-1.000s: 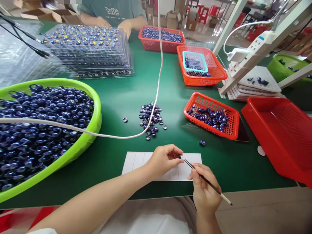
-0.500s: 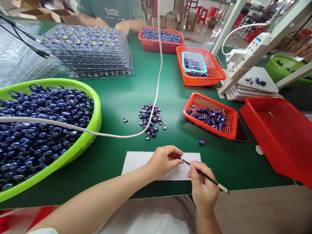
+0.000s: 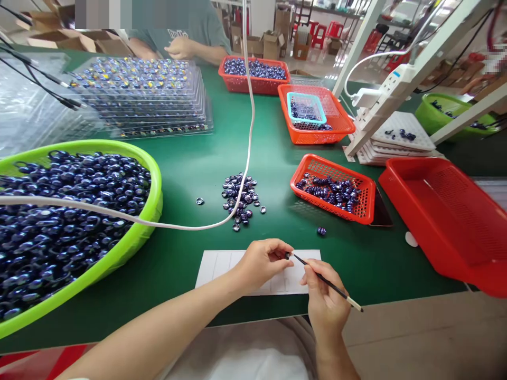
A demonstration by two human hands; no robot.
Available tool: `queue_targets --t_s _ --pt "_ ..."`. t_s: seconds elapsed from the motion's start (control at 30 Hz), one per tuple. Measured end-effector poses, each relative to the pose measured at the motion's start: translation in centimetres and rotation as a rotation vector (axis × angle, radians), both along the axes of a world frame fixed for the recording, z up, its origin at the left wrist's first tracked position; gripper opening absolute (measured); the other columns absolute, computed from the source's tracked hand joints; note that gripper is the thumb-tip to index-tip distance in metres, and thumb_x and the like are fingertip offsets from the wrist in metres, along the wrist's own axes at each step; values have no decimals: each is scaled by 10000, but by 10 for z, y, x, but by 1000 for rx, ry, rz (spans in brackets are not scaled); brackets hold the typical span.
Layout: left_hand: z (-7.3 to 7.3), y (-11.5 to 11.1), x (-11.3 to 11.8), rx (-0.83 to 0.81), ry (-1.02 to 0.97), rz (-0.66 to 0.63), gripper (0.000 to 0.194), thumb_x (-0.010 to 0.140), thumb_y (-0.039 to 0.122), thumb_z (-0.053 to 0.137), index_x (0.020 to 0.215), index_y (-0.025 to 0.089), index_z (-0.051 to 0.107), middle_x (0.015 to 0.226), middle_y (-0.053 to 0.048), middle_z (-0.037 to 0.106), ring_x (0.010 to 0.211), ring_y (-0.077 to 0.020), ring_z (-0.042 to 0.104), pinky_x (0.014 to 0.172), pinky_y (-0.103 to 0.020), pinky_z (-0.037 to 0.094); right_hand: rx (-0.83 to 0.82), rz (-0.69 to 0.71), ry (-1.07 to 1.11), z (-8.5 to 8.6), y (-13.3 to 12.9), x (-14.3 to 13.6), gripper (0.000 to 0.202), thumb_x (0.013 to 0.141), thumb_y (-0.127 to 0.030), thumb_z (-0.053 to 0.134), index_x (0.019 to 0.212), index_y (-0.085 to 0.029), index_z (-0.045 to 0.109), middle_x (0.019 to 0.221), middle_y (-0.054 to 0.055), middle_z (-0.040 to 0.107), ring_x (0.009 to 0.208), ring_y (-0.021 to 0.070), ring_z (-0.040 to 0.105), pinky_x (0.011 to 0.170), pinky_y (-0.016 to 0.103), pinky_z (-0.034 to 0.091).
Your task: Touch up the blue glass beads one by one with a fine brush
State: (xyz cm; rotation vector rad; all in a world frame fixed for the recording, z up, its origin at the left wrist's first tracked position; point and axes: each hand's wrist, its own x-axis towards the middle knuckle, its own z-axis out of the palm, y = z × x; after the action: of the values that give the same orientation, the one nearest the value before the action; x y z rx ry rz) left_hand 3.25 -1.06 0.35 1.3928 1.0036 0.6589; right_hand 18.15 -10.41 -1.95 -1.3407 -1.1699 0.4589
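My left hand (image 3: 266, 264) pinches a small dark shiny piece (image 3: 288, 256) between thumb and fingertips, above a white sheet with ruled lines (image 3: 222, 259). Much of the piece is hidden by the fingers. My right hand (image 3: 327, 295) grips a thin black paintbrush (image 3: 329, 283) with a pale rear end, its tip at the piece. Beyond the sheet lies a loose pile of dark metallic blue pieces (image 3: 241, 198), with one stray piece (image 3: 200, 201) to its left. Another dark bead-like piece (image 3: 321, 231) rests near the perforated red basket (image 3: 366, 211), which holds more of them.
At left stands a large green basin (image 3: 156, 184) full of dark blue pieces. A white cable (image 3: 206, 227) crosses the table. Stacked clear trays (image 3: 158, 116) stand before a co-worker (image 3: 209, 37). Red bins (image 3: 428, 232) and a metal post (image 3: 376, 111) flank the right side.
The view has shifted slightly. My hands keep their holds; the brush tip and the small piece have moved slightly apart. The co-worker's hands have come together, raised a little above the trays.
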Motion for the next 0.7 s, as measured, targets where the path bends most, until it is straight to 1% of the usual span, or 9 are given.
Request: queue_targets --t_s 0.07,0.2,0.27,0.33,0.37,0.43,0.53,0.6,0.7 --pt "5 6 -10 131 71 32 231 784 235 726 1001 157 738 911 -66 755 769 -180 693 730 -275 574 21 -11 71 2 -3 0 149 936 -138 636 1034 -236 689 1040 48 698 598 113 647 585 287 581" --pt "17 31 -48 562 379 196 263 910 240 566 1132 197 700 1087 -85 731 949 -239 692 901 -396 569 55 -12 182 7 -11 7 164 936 -146 637 1053 -249 686 1078 58 690 615 119 653 567 293 589" --pt "20 42 -64 776 566 252 283 902 212 546 1143 194 694 1163 -111 696 1115 -311 629 1003 -506 515 75 -33 203 9 -12 13 149 929 -156 650 1042 -243 691 1067 64 693 640 132 663 560 292 590" --pt "22 46 -66 919 690 260 294 896 192 546 1152 174 688 1249 -148 644 1234 -369 541 1052 -591 456 82 -61 220 10 -12 17 121 924 -168 660 1021 -233 692 1046 65 695 631 130 659 546 285 585" --pt "23 45 -60 960 711 235 297 901 181 541 1161 161 683 1283 -165 618 1260 -383 512 1056 -612 443 85 -74 230 9 -11 19 106 924 -173 661 1010 -227 690 1037 64 695 612 122 651 535 279 580" --pt "23 39 -37 996 675 109 313 915 141 524 1196 145 662 1320 -183 588 1260 -374 500 1048 -608 451 93 -96 253 7 -8 20 80 927 -178 657 993 -216 683 1021 62 692 564 103 627 518 270 568" --pt "21 35 15 988 510 -160 380 903 83 555 1268 170 616 1355 -165 569 1222 -323 519 1030 -544 484 116 -133 286 0 -8 19 62 928 -183 657 985 -203 671 1011 67 689 552 100 621 511 265 555" --pt "18 39 49 962 428 -290 424 880 86 619 1292 184 599 1369 -159 561 1214 -315 520 1015 -512 497 126 -164 309 -4 -9 19 58 926 -194 661 984 -199 663 1020 76 690 548 102 618 503 265 546" --pt "11 52 82 896 393 -390 365 869 75 641 1223 161 637 1184 -139 659 1102 -285 582 969 -449 520 121 -213 341 -7 -10 21 41 929 -215 662 963 -194 650 1017 80 691 530 99 605 487 261 532"
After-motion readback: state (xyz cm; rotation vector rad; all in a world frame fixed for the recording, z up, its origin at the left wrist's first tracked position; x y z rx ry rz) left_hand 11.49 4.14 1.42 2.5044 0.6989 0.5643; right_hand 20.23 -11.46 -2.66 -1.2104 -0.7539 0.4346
